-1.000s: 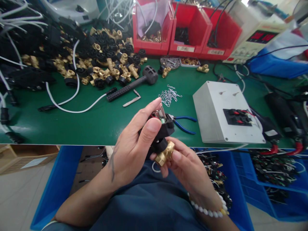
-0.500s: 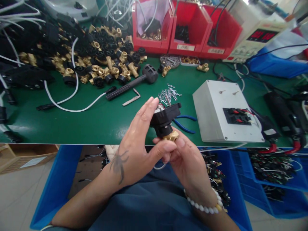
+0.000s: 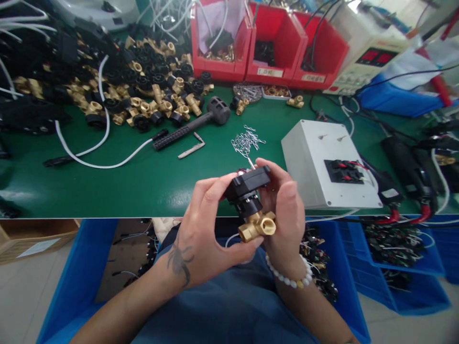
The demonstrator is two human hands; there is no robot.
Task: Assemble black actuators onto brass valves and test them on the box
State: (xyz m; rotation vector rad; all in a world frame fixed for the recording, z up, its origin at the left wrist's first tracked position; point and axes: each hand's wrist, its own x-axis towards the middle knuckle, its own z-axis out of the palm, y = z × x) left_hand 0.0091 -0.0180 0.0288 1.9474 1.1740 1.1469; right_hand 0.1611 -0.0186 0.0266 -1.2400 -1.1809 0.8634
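A brass valve (image 3: 258, 226) with a black actuator housing (image 3: 248, 185) on top is held upright, slightly tilted, over the table's front edge. A thin metal pin sticks up from the housing. My left hand (image 3: 202, 229) grips the assembly from the left, its fingers at the housing and its thumb under the brass body. On the other side, my right hand (image 3: 283, 215) has its fingers against the far right of the housing, with the thumb raised off it. Just beyond lies a pile of wire spring clips (image 3: 247, 140).
Many brass valve bodies (image 3: 158, 93) with black collars are heaped at the back left. A black mallet-shaped tool (image 3: 193, 124) and an L-shaped metal rod (image 3: 191, 149) lie nearer. Red bins (image 3: 222, 69), a grey box (image 3: 330, 167) and a power supply (image 3: 373, 57) stand behind and right.
The valve has turned so a brass port faces me. My right hand has shifted from the brass body up to the housing's right side; my left thumb now supports the brass. The blue-handled pliers are now hidden.
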